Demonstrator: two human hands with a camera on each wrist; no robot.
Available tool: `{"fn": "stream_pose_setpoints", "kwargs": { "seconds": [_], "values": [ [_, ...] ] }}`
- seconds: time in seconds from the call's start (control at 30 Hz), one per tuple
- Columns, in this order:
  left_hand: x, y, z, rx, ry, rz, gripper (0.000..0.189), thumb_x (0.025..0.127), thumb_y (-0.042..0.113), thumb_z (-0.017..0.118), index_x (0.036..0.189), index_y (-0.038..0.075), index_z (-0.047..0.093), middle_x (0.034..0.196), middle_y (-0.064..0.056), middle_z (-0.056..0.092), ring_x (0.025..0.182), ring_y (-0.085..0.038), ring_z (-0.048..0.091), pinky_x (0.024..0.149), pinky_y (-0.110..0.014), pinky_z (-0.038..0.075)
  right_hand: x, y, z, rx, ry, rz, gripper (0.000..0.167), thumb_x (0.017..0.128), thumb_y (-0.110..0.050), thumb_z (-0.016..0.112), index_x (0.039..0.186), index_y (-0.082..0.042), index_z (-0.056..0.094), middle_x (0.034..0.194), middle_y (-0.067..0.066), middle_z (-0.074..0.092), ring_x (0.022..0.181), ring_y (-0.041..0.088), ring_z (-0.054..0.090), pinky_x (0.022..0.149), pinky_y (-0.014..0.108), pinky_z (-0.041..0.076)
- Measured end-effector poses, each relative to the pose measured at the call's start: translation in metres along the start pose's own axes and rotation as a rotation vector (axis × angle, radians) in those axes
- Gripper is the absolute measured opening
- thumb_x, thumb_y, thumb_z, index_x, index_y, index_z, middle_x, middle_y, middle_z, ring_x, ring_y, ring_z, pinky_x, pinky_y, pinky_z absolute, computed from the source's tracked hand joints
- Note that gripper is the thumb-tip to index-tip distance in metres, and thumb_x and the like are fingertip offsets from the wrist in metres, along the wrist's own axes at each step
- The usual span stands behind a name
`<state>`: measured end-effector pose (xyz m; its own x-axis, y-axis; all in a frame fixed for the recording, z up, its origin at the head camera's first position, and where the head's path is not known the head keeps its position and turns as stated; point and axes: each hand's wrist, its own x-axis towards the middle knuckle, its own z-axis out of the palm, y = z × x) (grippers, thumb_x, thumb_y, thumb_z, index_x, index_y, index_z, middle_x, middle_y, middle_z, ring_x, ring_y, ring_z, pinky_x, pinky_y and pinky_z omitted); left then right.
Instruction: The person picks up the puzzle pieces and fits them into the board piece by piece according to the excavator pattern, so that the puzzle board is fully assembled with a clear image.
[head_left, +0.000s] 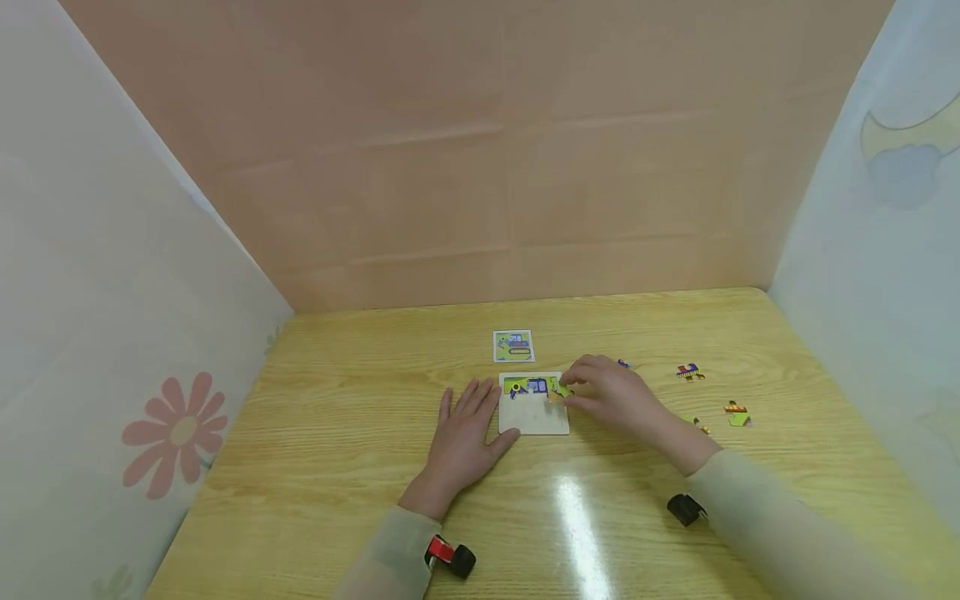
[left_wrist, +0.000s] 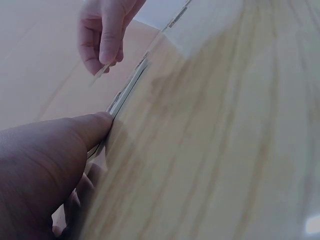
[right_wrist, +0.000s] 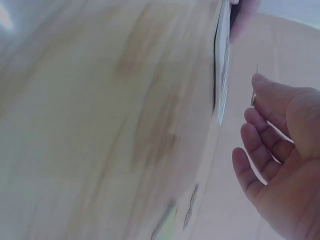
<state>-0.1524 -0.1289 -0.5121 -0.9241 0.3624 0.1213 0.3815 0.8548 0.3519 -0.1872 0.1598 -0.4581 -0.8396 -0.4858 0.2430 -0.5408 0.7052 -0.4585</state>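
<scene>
A small pale puzzle board (head_left: 534,418) lies flat on the wooden table, its upper strip filled with colourful joined pieces (head_left: 528,386). Against its left side rests my left hand (head_left: 463,437), fingers extended and the thumb near the lower left corner; the left wrist view shows the thumb (left_wrist: 97,125) at the board's edge. My right hand (head_left: 618,398) pinches a green and orange puzzle piece (head_left: 558,390) over the board's upper right. Seen edge-on in the right wrist view, that piece (right_wrist: 253,97) is held between thumb and forefinger, above the board's surface.
Behind the board lies a square picture card (head_left: 513,346). To the right are loose pieces: a purple-striped one (head_left: 690,372), an orange and green one (head_left: 738,414), one beside the right forearm (head_left: 701,425), and a blue one (head_left: 624,363) partly hidden by the hand.
</scene>
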Motion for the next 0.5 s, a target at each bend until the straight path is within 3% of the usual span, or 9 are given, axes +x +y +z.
{"fn": "stream_pose_setpoints", "kwargs": {
  "seconds": [0.5],
  "values": [
    [0.000, -0.001, 0.001, 0.008, 0.021, 0.012, 0.077, 0.109, 0.058, 0.063, 0.167, 0.008, 0.049, 0.175, -0.010, 0.041, 0.166, -0.033, 0.029, 0.134, -0.065, 0.009, 0.025, -0.028, 0.029, 0.009, -0.012, -0.024, 0.023, 0.096, -0.021, 0.089, 0.116, -0.011, 0.083, 0.118, 0.001, 0.076, 0.110, 0.025, 0.071, 0.096, 0.049, 0.061]
  ]
}}
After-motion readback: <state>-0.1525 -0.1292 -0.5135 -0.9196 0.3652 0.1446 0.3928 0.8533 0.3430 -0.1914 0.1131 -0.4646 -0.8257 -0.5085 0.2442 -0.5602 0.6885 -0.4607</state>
